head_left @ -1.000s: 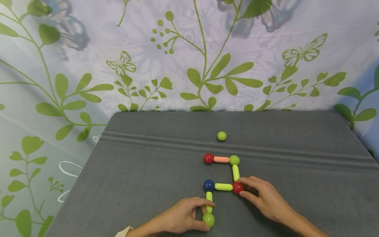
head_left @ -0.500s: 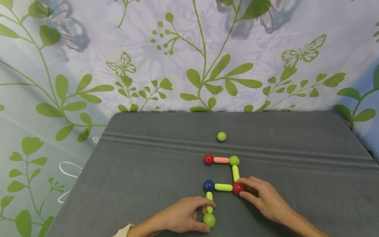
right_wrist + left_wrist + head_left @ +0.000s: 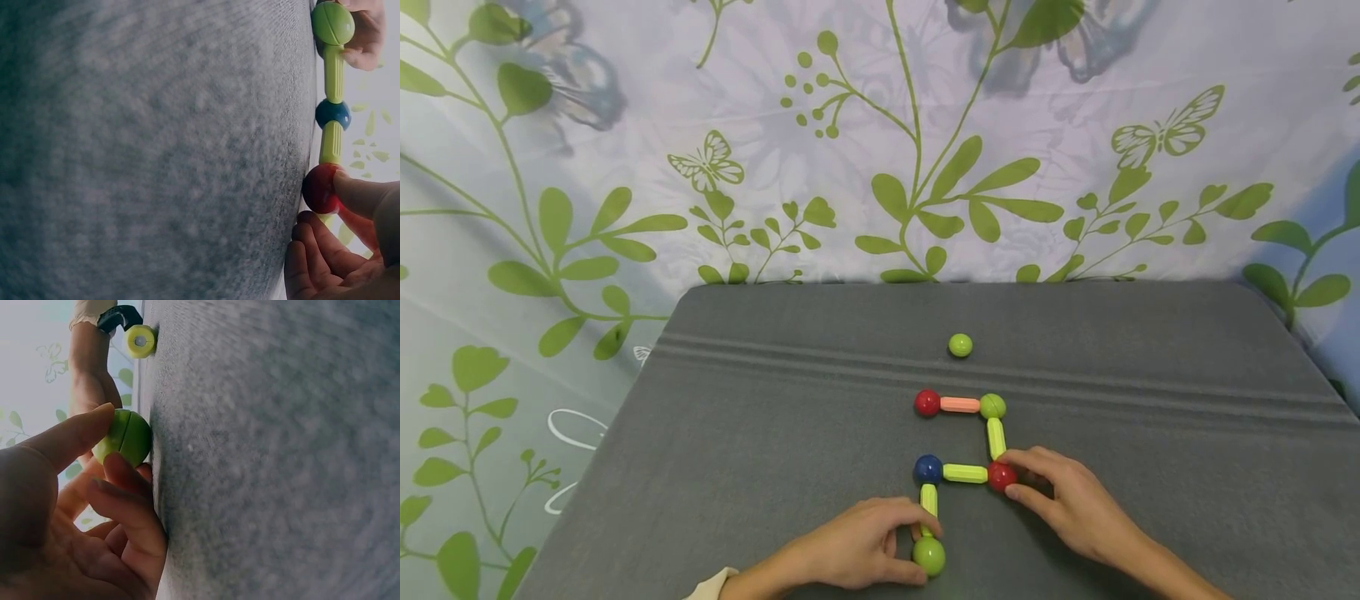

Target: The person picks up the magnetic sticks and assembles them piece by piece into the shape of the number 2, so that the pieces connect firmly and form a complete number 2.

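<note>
A zigzag chain of coloured balls and sticks lies on the grey table. My left hand point(image 3: 868, 543) pinches the near green ball point(image 3: 929, 556), thumb on one side, with a finger across the yellow-green stick point(image 3: 928, 504) behind it. That stick meets a blue ball point(image 3: 928, 469). Another yellow-green stick point(image 3: 966, 473) runs right to a red ball point(image 3: 1002, 477), which my right hand point(image 3: 1067, 500) holds between thumb and fingers. From there a third yellow-green stick point(image 3: 996, 437) reaches a green ball point(image 3: 992, 407), then an orange stick point(image 3: 959, 404) and a second red ball point(image 3: 927, 403).
One loose green ball point(image 3: 960, 345) sits beyond the chain. A patterned cloth point(image 3: 820, 167) with leaves and butterflies hangs behind the grey table point(image 3: 760, 417). In the left wrist view a yellow-green round end point(image 3: 141, 341) with a grey centre shows beside something black.
Hardly anything differs. The left index finger shifts very slightly on the near stick; the balls, the sticks and the right hand hold their places.
</note>
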Action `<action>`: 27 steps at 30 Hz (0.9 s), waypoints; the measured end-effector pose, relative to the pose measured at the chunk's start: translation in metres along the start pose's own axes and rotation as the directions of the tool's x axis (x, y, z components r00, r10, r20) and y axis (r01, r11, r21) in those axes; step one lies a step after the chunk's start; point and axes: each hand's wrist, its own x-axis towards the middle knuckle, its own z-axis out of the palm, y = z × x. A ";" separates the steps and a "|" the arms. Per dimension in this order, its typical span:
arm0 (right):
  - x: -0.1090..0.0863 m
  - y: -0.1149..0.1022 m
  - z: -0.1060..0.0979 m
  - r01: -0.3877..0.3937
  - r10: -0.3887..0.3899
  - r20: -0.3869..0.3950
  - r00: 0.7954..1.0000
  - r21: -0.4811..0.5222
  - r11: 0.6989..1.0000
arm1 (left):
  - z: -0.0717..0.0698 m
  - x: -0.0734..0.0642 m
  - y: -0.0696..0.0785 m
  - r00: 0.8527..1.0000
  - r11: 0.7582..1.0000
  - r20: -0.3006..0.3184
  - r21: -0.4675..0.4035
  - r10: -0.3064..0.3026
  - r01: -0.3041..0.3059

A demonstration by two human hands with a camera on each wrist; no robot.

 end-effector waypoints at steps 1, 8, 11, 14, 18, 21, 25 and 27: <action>0.000 0.000 0.000 0.002 -0.002 0.000 1.000 -0.002 1.000 | 0.000 0.000 -0.001 1.000 1.000 -0.002 0.016 0.013 -0.013; -0.001 0.001 0.001 0.028 -0.028 -0.009 1.000 -0.006 1.000 | -0.003 -0.002 -0.004 0.999 0.998 -0.003 0.036 0.047 -0.046; -0.001 0.001 0.001 0.021 -0.021 -0.006 1.000 -0.005 1.000 | -0.003 -0.003 -0.005 0.999 0.999 -0.002 0.016 0.041 -0.041; -0.001 0.001 0.001 0.020 -0.020 -0.007 1.000 -0.004 1.000 | -0.003 -0.003 -0.005 0.999 0.999 -0.005 -0.002 0.033 -0.033; -0.001 0.001 0.001 0.025 -0.025 -0.012 1.000 -0.001 1.000 | -0.001 -0.003 -0.005 0.999 0.999 -0.016 -0.015 0.033 -0.033; -0.001 0.000 0.001 0.022 -0.022 -0.011 1.000 -0.004 1.000 | 0.000 -0.003 -0.004 0.999 0.999 -0.039 -0.019 0.031 -0.032; -0.001 0.000 0.001 0.020 -0.020 -0.010 1.000 -0.007 1.000 | 0.001 -0.003 -0.001 0.997 0.999 -0.072 -0.047 0.003 -0.006; -0.001 0.000 0.001 0.027 -0.027 -0.015 1.000 -0.008 1.000 | 0.001 -0.004 0.000 0.997 0.998 -0.080 -0.064 -0.010 0.004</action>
